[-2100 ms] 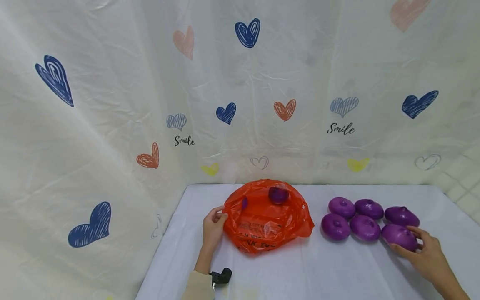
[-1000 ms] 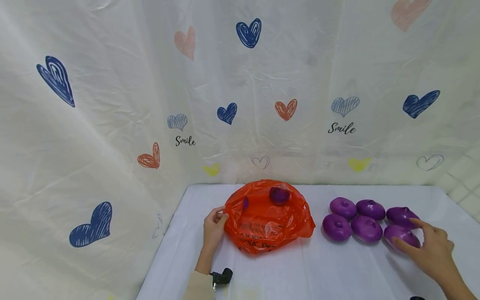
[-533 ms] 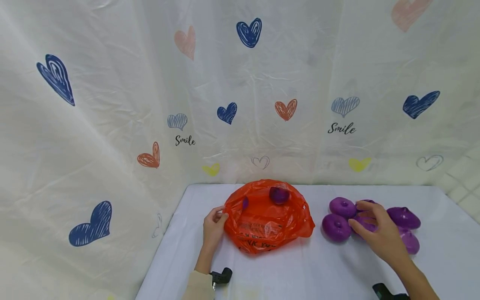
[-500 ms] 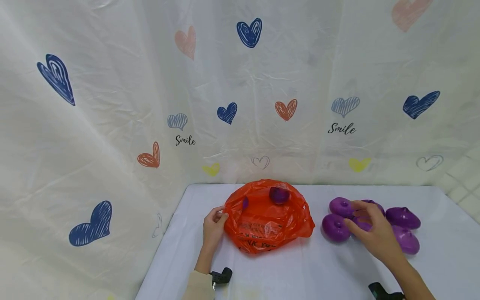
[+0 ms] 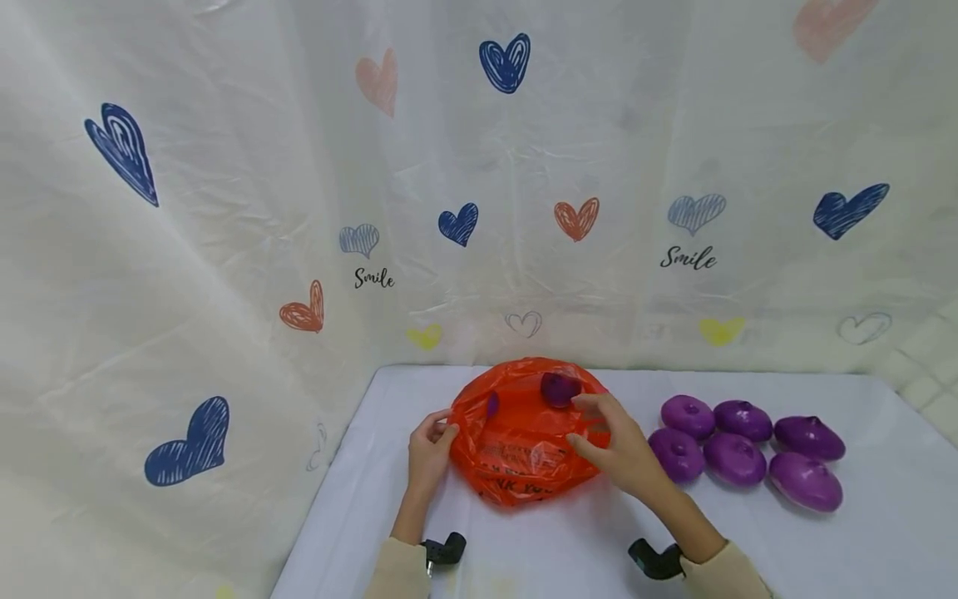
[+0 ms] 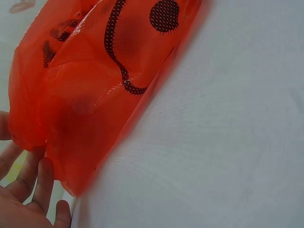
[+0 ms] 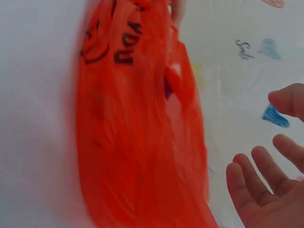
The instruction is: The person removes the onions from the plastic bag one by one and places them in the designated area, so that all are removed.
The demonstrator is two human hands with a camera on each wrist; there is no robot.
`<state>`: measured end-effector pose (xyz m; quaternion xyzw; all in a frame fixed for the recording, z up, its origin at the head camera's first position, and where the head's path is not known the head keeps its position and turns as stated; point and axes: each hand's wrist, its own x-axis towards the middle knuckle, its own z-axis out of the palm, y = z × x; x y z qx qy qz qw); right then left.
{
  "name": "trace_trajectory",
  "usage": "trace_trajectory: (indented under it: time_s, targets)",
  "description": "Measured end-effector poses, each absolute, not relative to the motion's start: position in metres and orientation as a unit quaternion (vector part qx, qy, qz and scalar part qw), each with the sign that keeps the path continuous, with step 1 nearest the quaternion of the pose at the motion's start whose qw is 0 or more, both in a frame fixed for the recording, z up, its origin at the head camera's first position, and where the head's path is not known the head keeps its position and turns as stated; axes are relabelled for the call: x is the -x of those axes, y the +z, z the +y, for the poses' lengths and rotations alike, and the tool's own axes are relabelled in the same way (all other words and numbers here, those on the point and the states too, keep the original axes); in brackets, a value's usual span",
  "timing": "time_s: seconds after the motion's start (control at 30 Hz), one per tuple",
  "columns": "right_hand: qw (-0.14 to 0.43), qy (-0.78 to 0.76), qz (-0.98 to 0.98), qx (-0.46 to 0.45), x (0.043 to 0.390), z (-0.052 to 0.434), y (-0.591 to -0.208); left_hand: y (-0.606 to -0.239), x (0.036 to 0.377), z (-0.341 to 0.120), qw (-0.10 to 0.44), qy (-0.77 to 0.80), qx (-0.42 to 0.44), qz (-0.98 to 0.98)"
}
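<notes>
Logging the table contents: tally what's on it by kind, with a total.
Purple onions outside the bag: 5
Purple onions inside the bag: 1
Orange plastic bags: 1
Total: 7

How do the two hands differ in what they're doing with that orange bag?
The left hand pinches the bag at its left rim; the right hand holds nothing, fingers spread at the bag's right side. The left hand sits far from the purple onions on the table; the right hand is right beside them. Both wear light sleeves and a wrist camera.
</notes>
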<state>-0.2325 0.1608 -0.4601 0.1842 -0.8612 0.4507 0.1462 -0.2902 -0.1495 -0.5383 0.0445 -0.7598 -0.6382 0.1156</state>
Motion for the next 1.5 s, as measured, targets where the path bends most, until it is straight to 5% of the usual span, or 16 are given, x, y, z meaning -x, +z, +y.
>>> trace_trajectory:
  time_s: [0.3, 0.77, 1.5]
  targets:
    - [0.018, 0.502, -0.853, -0.144, 0.27, 0.112, -0.476, -0.537, 0.29, -0.149, 0.12, -0.633, -0.045, -0.764]
    - [-0.058, 0.507, -0.857, -0.07, 0.324, 0.065, -0.498, -0.536, 0.29, -0.152, 0.122, -0.627, -0.039, -0.769]
    - [-0.062, 0.492, -0.868, -0.019, 0.361, 0.03, -0.523, -0.538, 0.291, -0.15, 0.113, -0.633, -0.043, -0.764]
